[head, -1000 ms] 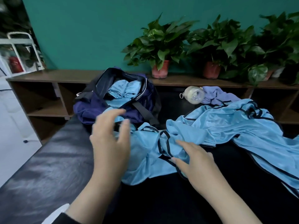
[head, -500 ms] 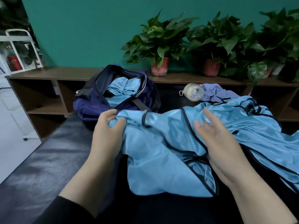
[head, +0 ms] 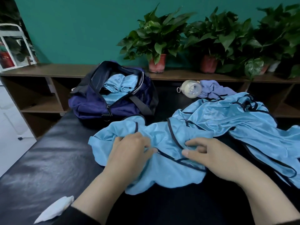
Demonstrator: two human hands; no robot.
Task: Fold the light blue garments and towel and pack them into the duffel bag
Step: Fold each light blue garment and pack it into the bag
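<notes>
A: Fabric first. What is the near garment (head: 164,169) made of?

B: Thin, glossy light blue cloth with dark piping along its edges, lying crumpled in soft folds on the black, shiny padded worktop (head: 40,166).

A: And the hands?

B: Both rest on it. The left hand (head: 129,153) has its fingers curled, bunching a fold of the cloth. The right hand (head: 211,156) pinches the cloth between thumb and bent fingers, just beside a curved line of piping.

A: Where is the bag?

B: The duffel bag (head: 100,104) sits at eleven o'clock from the hands, dark navy, soft-sided, its zip open. Rolled light blue pieces (head: 120,86) show inside the mouth.

A: The rest of the clothes?

B: A second heap of blue garments (head: 243,120), same sheen and dark trim, spreads from one to three o'clock, touching the near one. Behind it, at one o'clock, a lilac, matte towel (head: 214,90) lies bunched, with a round clear bottle (head: 190,89) on its side against it.

A: Beyond that?

B: A brown wooden shelf (head: 48,72) carrying leafy potted plants (head: 155,39) in reddish pots.
</notes>
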